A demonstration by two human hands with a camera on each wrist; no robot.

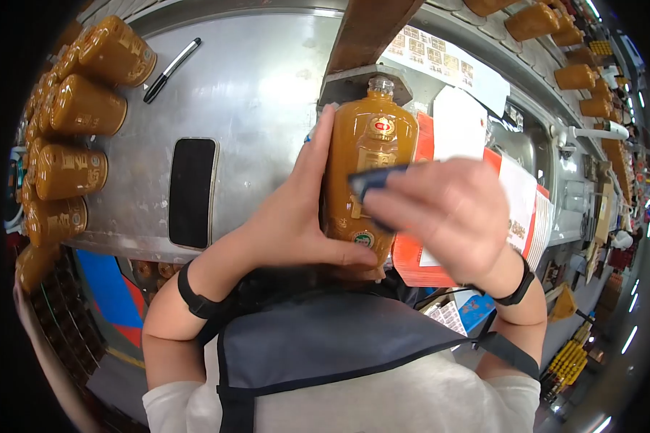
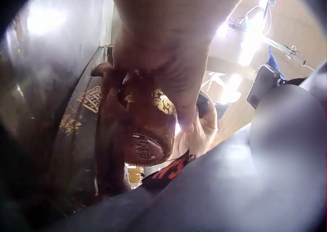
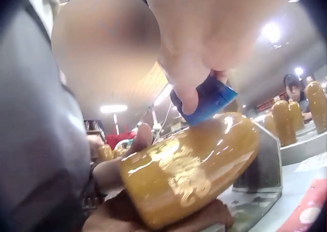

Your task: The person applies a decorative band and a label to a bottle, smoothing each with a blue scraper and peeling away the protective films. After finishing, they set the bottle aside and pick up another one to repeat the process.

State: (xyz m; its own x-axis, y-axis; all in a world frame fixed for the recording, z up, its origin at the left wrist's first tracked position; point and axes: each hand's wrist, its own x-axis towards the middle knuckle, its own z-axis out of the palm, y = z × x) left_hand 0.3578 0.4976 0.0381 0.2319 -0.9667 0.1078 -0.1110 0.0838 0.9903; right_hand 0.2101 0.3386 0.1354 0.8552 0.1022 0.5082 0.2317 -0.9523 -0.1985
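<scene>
An amber glossy bottle (image 1: 345,144) with gold labels lies with its clear neck toward the metal bracket (image 1: 404,85). The left hand (image 1: 289,209) grips it, thumb across the base end and fingers along its left side. Above the bottle's right side, the right hand (image 1: 448,213) pinches a dark blue flat piece (image 1: 375,178) over the gold label. In the right wrist view the blue piece (image 3: 207,100) has its edge at the surface of the bottle (image 3: 189,165). The bottle's base (image 2: 145,145) shows below the left hand (image 2: 163,53) in the left wrist view.
A phone (image 1: 192,193) and a marker (image 1: 173,70) lie on the metal table (image 1: 260,86). Several amber bottles (image 1: 72,172) line the left edge. Right of the held bottle are orange-and-white papers (image 1: 419,263) and a sheet of gold stickers (image 1: 440,61). A wooden post (image 1: 368,36) rises behind the bracket.
</scene>
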